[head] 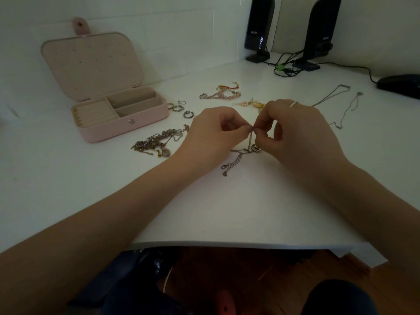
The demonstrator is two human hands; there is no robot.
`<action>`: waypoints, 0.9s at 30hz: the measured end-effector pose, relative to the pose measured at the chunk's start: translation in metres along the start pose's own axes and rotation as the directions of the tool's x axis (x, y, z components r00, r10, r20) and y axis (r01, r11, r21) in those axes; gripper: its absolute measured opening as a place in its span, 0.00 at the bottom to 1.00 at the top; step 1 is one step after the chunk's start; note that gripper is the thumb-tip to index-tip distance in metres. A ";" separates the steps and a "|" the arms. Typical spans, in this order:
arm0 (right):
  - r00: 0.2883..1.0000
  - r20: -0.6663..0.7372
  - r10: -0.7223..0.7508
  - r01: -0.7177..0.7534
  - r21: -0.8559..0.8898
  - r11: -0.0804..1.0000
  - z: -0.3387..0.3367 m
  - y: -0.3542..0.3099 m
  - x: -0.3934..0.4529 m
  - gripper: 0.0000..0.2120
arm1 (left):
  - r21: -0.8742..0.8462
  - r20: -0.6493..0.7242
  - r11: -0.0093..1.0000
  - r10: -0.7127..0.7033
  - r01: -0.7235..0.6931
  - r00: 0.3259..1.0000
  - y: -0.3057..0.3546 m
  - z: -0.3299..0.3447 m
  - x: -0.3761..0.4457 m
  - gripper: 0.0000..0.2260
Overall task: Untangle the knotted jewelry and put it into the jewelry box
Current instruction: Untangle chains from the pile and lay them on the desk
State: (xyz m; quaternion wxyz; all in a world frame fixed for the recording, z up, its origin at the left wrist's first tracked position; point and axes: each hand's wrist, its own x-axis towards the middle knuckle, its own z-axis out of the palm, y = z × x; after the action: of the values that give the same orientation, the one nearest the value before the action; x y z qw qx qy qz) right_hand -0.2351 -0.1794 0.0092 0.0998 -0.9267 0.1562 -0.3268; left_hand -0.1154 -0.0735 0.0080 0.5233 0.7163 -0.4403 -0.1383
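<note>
Head view: left hand (213, 130) and right hand (293, 130) pinch a chain (236, 160) hanging vertically, clasp end trailing toward the viewer.

Smooth matt white worktop (250, 212); pink leather-look jewelry box (118, 130), cloth-lined; thin metal chain (236, 160); glossy black plastic speakers (259, 26).

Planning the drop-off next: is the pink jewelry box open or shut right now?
Open. The jewelry box has its lid tilted back against the wall, with the ring rolls and compartments exposed; nothing is visible in them.
</note>
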 end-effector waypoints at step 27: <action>0.997 -0.035 -0.063 0.063 -0.011 0.998 0.001 0.002 -0.001 0.03 | 0.103 0.007 0.991 0.079 -0.080 0.997 0.003 0.003 -0.002 0.04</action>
State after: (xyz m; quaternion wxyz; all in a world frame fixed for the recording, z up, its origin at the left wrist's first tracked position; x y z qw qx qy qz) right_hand -0.2357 -0.1804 0.0077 0.0822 -0.9257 0.1303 -0.3456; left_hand -0.1199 -0.0734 0.0086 0.4900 0.7242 -0.4758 -0.0953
